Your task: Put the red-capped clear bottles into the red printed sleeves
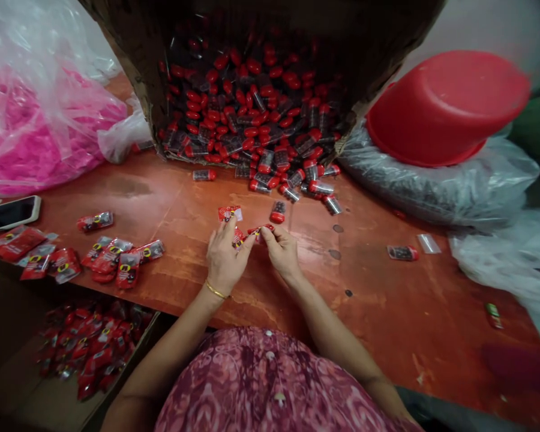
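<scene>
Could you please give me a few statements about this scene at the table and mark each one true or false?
1. The left hand, holding a small red printed packet, wears a gold bangle. True.
2. The right hand is empty. False: its fingers pinch a small red item.
3. A tipped brown cardboard box is spilling clear tubes with red caps onto the orange-red table. True.
4. The red plastic basin stands upright with its opening facing up. False: it rests tilted and bottom-up on a grey plastic bag.
5. A smartphone with a dark screen lies at the table's left side. True.
</scene>
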### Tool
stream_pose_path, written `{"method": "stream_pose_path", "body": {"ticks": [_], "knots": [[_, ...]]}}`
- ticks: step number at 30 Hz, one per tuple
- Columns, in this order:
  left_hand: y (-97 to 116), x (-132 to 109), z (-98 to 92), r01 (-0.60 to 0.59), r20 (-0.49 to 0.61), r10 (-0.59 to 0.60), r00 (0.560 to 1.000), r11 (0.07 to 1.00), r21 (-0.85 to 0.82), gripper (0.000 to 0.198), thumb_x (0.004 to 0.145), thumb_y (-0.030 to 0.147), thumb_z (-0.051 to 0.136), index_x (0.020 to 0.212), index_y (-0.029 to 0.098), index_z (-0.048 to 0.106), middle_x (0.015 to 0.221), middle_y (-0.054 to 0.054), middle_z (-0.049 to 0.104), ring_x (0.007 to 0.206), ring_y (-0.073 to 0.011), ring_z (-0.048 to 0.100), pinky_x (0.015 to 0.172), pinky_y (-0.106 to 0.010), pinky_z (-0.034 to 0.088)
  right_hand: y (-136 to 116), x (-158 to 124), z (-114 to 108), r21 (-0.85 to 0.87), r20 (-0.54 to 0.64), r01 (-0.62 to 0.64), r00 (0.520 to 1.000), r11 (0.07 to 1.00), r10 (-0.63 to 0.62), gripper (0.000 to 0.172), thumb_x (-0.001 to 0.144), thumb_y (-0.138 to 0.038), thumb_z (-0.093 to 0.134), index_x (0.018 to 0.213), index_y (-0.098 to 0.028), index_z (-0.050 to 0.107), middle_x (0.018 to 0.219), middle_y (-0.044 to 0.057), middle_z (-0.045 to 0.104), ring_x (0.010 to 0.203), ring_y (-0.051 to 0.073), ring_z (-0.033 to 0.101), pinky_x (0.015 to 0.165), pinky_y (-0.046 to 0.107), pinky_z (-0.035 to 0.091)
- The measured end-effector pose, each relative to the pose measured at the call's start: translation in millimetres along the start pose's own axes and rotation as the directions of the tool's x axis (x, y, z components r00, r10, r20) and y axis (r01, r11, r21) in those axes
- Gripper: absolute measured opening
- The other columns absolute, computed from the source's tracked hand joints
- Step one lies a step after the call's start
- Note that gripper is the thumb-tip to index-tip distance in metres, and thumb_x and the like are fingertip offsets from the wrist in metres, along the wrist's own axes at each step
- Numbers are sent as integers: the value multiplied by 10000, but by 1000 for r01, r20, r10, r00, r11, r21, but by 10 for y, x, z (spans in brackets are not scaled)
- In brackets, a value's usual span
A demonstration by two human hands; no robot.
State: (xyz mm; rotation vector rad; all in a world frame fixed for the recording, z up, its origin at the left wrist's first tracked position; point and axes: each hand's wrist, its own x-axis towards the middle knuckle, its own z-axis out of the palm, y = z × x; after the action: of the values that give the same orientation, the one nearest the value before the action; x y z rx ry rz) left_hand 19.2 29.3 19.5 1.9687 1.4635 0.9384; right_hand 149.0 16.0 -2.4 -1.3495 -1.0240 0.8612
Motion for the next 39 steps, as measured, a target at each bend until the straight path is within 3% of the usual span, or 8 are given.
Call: {"method": "stream_pose_path", "body": {"ticks": [6, 9, 15, 24, 28, 33, 36, 39], "knots": [[-3, -116, 131, 508, 487, -285, 826, 751, -422, 493, 762, 594, 492, 712, 154, 710, 694, -79, 696, 674, -197, 632, 595, -271, 463, 79, -106, -70, -111, -138, -12, 990, 994, -3, 344, 806, -394, 507, 538, -178, 527, 503, -44, 481, 503, 94, 417, 508, 222, 346], [22, -112, 244, 519, 403, -330, 854, 609, -600, 393, 706, 544, 603, 731, 162, 694, 700, -37, 679, 662, -155, 597, 584, -237, 435, 71, -157, -52, -83, -97, 16, 995, 996, -24, 278, 813, -357, 510, 628, -183, 623, 606, -19, 601, 583, 124, 521, 577, 243, 415], [64, -45, 324, 378, 179, -371, 911, 583, -719, 268, 683, 403, 673, 603, 149, 652, 575, 24, 596, 565, -90, 494, 585, -213, 385, 56, -204, -41, -63, -111, 2, 994, 998, -10, 200, 789, -324, 544, 739, -183, 675, 706, -4, 662, 637, 135, 559, 631, 263, 439], [190, -56, 316, 545, 443, -458, 771, 115, -830, 333, 483, 395, 805, 659, 145, 673, 673, -10, 670, 631, -101, 578, 642, -223, 437, 31, -216, 20, -161, -141, 49, 987, 986, -72, 280, 815, -336, 485, 579, -185, 503, 533, -40, 473, 507, 96, 409, 495, 221, 340], [106, 25, 209, 576, 487, -488, 724, 41, -816, 322, 468, 348, 825, 642, 140, 653, 651, -3, 672, 605, -95, 591, 626, -219, 448, 49, -92, -84, -198, 97, 130, 989, 971, -112, 246, 869, -302, 404, 771, -190, 599, 706, 6, 617, 658, 137, 543, 624, 256, 438], [12, 120, 88, 612, 532, -505, 679, -10, -791, 271, 537, 297, 810, 665, 141, 629, 647, 15, 675, 571, -68, 595, 589, -184, 443, 64, 541, -534, -614, 370, 454, 888, 646, -272, 338, 838, -142, 373, 1088, -171, 598, 1142, 107, 620, 1061, 241, 519, 924, 416, 379], [32, 140, 65, 656, 599, -484, 638, -66, -752, 224, 598, 265, 781, 721, 149, 634, 674, 10, 684, 582, -76, 608, 587, -190, 460, 111, 876, -744, -764, 535, 544, 835, 346, -131, 459, 799, -58, 372, 1209, -171, 545, 1331, 105, 504, 1216, 279, 393, 991, 470, 292], [51, 139, 60, 689, 645, -458, 611, -94, -719, 184, 659, 257, 743, 769, 157, 634, 678, 8, 682, 579, -80, 611, 601, -204, 484, 174, 936, -824, -734, 645, 633, 763, 247, -39, 423, 834, -94, 380, 1201, -208, 555, 1301, 78, 537, 1197, 271, 410, 1009, 487, 243]]}}
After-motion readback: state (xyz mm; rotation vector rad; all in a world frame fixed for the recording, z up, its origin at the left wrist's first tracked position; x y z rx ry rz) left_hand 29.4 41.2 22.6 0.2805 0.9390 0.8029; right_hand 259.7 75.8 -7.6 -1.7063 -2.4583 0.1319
